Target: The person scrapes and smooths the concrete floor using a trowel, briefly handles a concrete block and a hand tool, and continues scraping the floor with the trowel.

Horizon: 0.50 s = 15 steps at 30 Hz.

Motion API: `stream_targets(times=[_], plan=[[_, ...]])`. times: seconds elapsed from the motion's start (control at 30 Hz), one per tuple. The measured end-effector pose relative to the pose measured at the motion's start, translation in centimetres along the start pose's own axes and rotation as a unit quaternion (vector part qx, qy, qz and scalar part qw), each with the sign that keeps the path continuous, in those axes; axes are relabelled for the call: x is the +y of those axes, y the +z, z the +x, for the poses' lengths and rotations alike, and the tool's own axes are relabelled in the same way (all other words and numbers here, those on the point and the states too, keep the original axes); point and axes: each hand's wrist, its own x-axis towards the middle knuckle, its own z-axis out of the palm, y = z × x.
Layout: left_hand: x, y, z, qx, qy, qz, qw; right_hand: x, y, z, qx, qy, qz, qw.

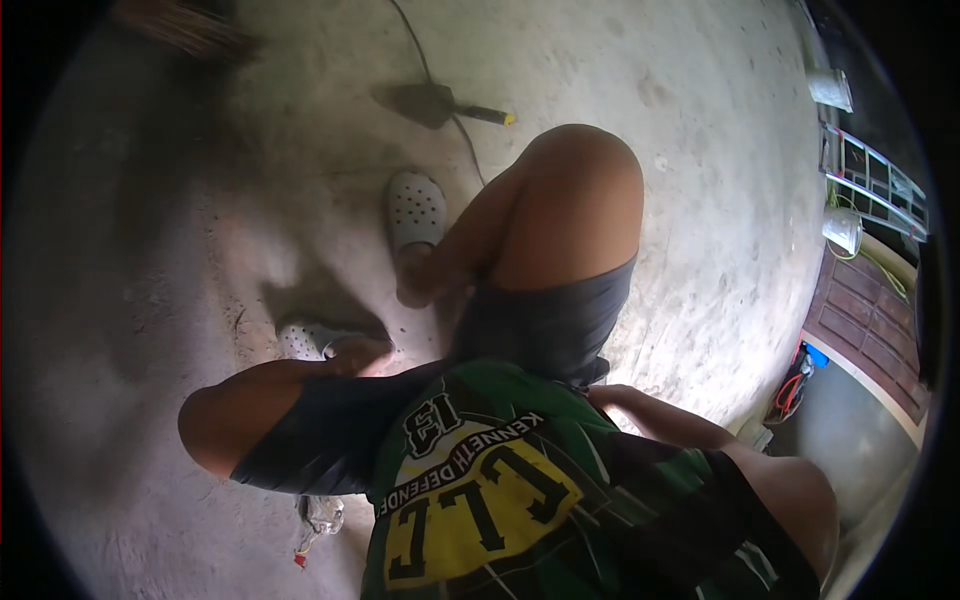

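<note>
"Where's the right hand?"
"The right hand (604, 396) is down at the right hip, against the dark cloth shorts (545, 320). It's mostly hidden by the green-and-black jersey with a yellow panel (480, 490), so I can't tell how far the fingers are open or whether they hold anything."

"And the left hand?"
"Out of view, so I can't tell its state either."

"What's around the legs?"
"Two pale perforated clogs: one (417, 208) on the right foot, the other (303, 342) on the left. A crumpled clear plastic bag (320, 515) shows just past the left thigh."

"And the tool?"
"A grey-bladed trowel with a black-and-yellow handle (450, 108) lies on the floor beyond the right clog's toe, well apart from the right hand, its handle pointing right. A thin dark cable (413, 37) runs up to it and on towards the right shin, so that side has a line across it."

"Room to the right?"
"A wide stretch of pale concrete floor (720, 160) reaches from the right knee to the edge, where a silver metal ladder (880, 190), a white bucket (842, 230) and a brown panelled door (868, 320) stand."

"Upper left?"
"A brown blurred shape (190, 28) at the rim, too smeared to name."
</note>
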Motion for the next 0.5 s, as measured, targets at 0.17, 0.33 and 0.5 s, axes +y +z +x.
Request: stream_targets(times=[0.17,0.33,0.5], plan=[[3.9,-3.2,2.0,0.042,0.035,0.023,0.998,-0.2,0.3,0.0,-0.038,0.002,0.020,0.999],[6.2,-6.0,2.4,0.079,0.050,0.053,0.994,0.1,0.7,-0.5,-0.062,0.010,0.040,0.997],[6.7,-7.4,1.3,0.100,0.053,0.073,0.991,0.5,-0.1,1.0,-0.082,0.022,0.052,0.995]])
